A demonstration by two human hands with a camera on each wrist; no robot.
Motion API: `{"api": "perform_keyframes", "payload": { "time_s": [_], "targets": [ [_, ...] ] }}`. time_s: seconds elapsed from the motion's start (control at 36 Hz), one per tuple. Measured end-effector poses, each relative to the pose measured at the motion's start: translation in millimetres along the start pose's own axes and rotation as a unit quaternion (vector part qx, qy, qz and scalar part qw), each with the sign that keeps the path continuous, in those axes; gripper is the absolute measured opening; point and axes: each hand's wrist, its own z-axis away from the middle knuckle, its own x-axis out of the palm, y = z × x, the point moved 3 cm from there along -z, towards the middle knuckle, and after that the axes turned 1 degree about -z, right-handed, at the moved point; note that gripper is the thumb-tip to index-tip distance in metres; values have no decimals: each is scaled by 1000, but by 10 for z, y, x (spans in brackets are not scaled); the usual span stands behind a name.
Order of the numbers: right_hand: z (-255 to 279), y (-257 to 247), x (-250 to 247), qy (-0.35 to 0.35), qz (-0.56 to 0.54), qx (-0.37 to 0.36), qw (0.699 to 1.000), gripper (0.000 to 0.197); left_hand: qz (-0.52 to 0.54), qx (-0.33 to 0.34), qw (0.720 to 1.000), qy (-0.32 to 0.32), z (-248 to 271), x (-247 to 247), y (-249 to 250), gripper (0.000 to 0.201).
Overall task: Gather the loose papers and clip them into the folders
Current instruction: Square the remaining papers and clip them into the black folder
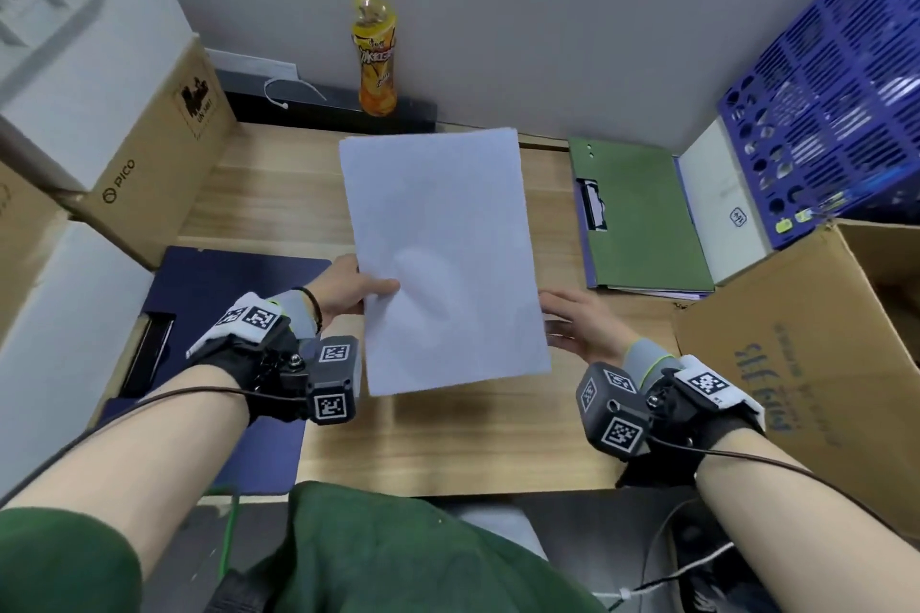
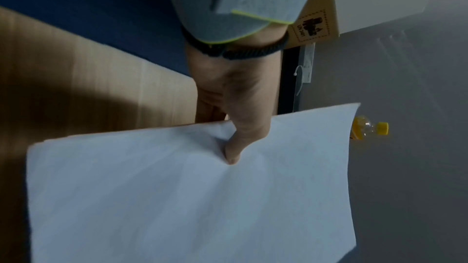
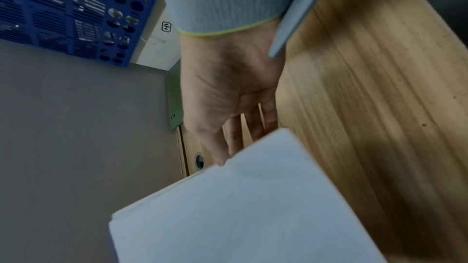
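Wooden worktop (image 1: pixel 448 438) spanning the view, walled in grey behind. Large cardboard box (image 1: pixel 816 363) at the right edge, flap open, blue print on its side. Second cardboard box (image 1: pixel 154 164) at the left, leaning against the wall. Blue perforated file rack (image 1: pixel 836 90) standing in the far right corner, with a white box (image 1: pixel 722 199) just beside it. Dark blue folder (image 1: pixel 224 294) lying flat at the left under the left forearm, its metal clip (image 1: pixel 149 348) near the left border. Green folder (image 1: pixel 642 214) lying flat at the right on top of a blue-edged one, black clip (image 1: pixel 592 204) at its left edge.

Stack of white papers (image 1: pixel 443 259) held above the middle of the worktop, between the two folders and touching neither, long side running away from the body, several sheet edges visible in the right wrist view. Left hand (image 1: pixel 348 289) pinching the stack's left edge, thumb (image 2: pixel 235 147) pressed on top, fingers underneath. Right hand (image 1: pixel 577 324) open at the right edge, fingers (image 3: pixel 255 119) straight and reaching under the sheets, nothing gripped. Orange drink bottle (image 1: pixel 374 45) with yellow cap upright at the back wall, on a black strip (image 1: pixel 323 107). White cable tie (image 1: pixel 288 92) lying on that strip, left of the bottle.
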Motion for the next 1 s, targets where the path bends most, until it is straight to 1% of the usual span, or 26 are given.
{"api": "perform_keyframes", "payload": {
  "time_s": [0.06,0.14,0.19,0.25,0.36,0.42,0.47,0.56,0.61,0.67,0.75,0.78,0.83,0.89,0.94,1.0],
  "targets": [
    [-3,-24,54,-26,26,5,999,18,-26,-8,999,-27,53,-17,-45,17],
    [-22,-56,190,-56,61,7,996,13,-44,-16,996,-71,169,-27,-99,19],
    [-52,-78,315,-59,83,14,995,8,-43,-22,995,-88,252,-61,-163,23],
    [-96,-76,428,-59,100,23,993,5,-35,-27,995,-89,327,-119,-244,27],
    [-164,-3,701,-82,136,52,986,6,-16,-39,997,-60,431,-311,-442,36],
    [-180,24,845,-97,156,57,981,7,-13,-41,998,-42,470,-391,-528,34],
    [-202,32,963,-108,168,56,978,12,-13,-36,999,-26,515,-429,-566,32],
    [-222,14,1108,-112,176,57,976,20,-13,-38,999,-12,566,-492,-661,35],
    [-247,-2,1259,-123,194,63,971,21,0,-46,999,12,646,-589,-765,37],
    [-281,1,1379,-133,212,68,966,21,14,-59,997,39,700,-666,-849,34],
    [-352,52,1508,-128,235,76,961,29,59,-82,989,107,747,-813,-983,15],
    [-373,74,1523,-121,237,80,961,33,68,-89,985,135,748,-875,-1029,14],
    [-416,122,1577,-112,253,91,957,37,60,-95,973,202,773,-1061,-1183,21],
    [-446,167,1582,-108,265,108,952,37,31,-88,962,255,800,-1241,-1326,30],
    [-470,190,1601,-107,279,125,946,37,12,-98,952,288,850,-1400,-1465,35],
    [-506,210,1589,-100,279,135,946,38,-4,-128,941,313,880,-1518,-1598,39]
  ]
}}
